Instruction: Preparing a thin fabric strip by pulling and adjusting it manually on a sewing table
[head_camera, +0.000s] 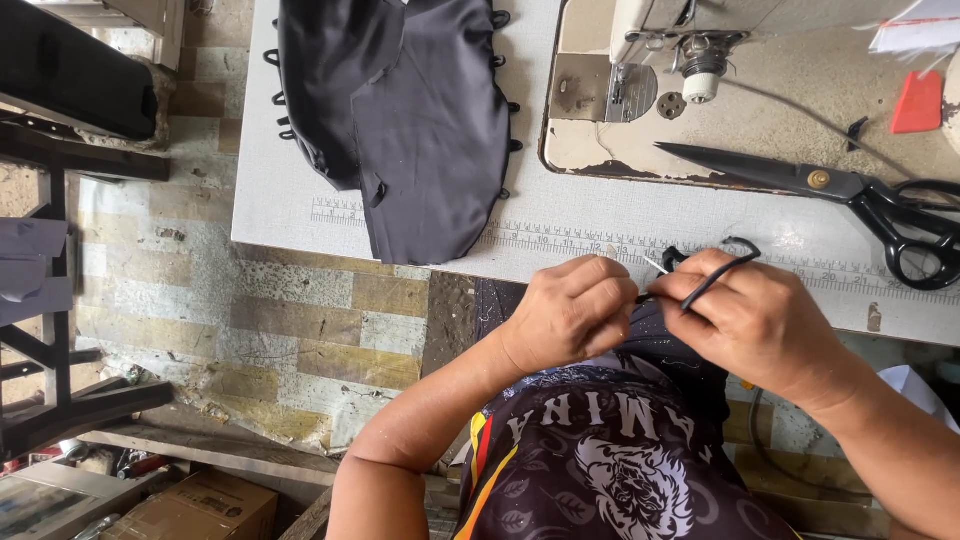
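My left hand (568, 312) and my right hand (752, 318) meet at the table's near edge, both pinching a thin black cord (716, 272) that loops up over my right fingers. A short pale sliver, perhaps a needle or thread end, sticks out between the fingertips. A dark fabric piece (420, 120) with small black loops along its edges lies on the table to the upper left, hanging slightly over the edge.
A sewing machine (660, 60) sits set into the white table (280, 190), which has a printed ruler along its front. Large black-handled scissors (850, 190) lie at the right. A red chalk piece (917, 102) is near the corner. Cardboard boxes (200, 505) stand on the floor.
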